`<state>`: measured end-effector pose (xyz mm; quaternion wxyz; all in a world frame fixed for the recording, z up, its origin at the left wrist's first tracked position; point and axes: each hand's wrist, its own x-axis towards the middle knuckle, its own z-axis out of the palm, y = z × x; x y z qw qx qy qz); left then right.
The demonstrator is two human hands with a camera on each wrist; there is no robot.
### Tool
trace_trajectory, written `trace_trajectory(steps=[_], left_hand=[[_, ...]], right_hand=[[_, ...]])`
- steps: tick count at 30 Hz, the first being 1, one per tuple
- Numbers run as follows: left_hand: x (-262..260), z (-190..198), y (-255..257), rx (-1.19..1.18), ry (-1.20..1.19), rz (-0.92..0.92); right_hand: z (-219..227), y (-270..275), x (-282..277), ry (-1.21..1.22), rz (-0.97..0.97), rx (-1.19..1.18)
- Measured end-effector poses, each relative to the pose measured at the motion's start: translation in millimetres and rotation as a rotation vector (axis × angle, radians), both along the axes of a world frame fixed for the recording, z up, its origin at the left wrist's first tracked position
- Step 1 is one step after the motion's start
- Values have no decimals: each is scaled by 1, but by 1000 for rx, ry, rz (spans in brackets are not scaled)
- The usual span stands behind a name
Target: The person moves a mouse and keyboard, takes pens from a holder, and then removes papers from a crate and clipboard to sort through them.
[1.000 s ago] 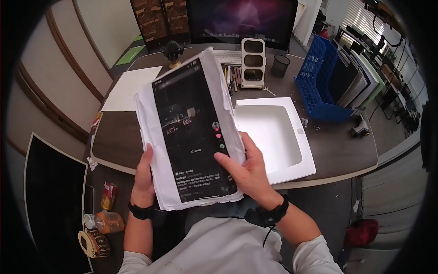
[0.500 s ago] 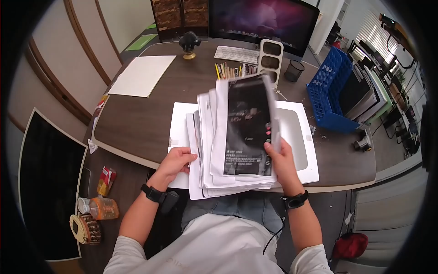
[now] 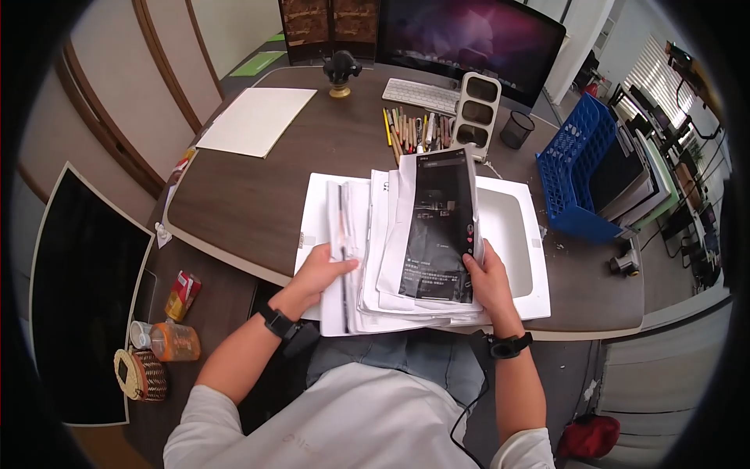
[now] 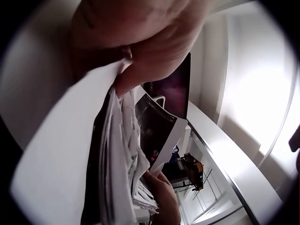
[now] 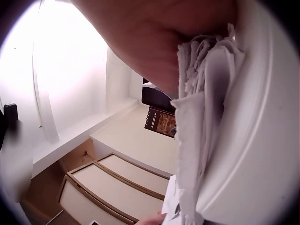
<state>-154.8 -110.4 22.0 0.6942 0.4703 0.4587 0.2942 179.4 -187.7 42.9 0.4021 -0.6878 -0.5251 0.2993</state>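
Both hands hold a thick, uneven stack of papers (image 3: 375, 293) low over a white box (image 3: 512, 207) with a rounded recess. On top lies a sheet with a dark printed phone screenshot (image 3: 441, 227). My left hand (image 3: 319, 273) pinches the left part of the stack, thumb on top, where several sheets (image 3: 336, 227) stand partly fanned away from the rest. My right hand (image 3: 491, 281) grips the right edge, its thumb on the dark print. In the left wrist view the sheets' edges (image 4: 124, 140) spread below the left thumb. The right wrist view shows crumpled paper edges (image 5: 201, 93) beside that palm.
Pens (image 3: 418, 129) lie below the keyboard (image 3: 422, 95), beside a holder with dark openings (image 3: 475, 113) and a mesh cup (image 3: 516, 129). A blue file rack (image 3: 574, 180) stands right. A white board (image 3: 258, 121) lies left; a dark monitor (image 3: 86, 297) sits lower left.
The stack has come down from before the chest to over the white box and fanned out. The left hand has shifted its hold to the left sheets, which now lean toward the rest.
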Motion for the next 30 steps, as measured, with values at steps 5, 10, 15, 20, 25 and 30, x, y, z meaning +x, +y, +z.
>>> trace_trajectory(steps=[5, 10, 15, 20, 25, 30], left_hand=[[-47, -7, -8, 90, -305, 216], [-75, 45, -17, 150, -546, 191], [-92, 7, 5, -57, -311, 222], [-93, -14, 6, -99, -275, 246], [-79, 4, 8, -38, -163, 160], [-67, 4, 4, 112, -162, 250]], right_hand=[[28, 10, -42, 737, 54, -71], [42, 20, -87, 890, 165, -57], [7, 22, -90, 693, 119, 43], [47, 0, -74, 304, -40, 322], [43, -5, -48, 84, -48, 233], [55, -12, -31, 288, -186, 342]])
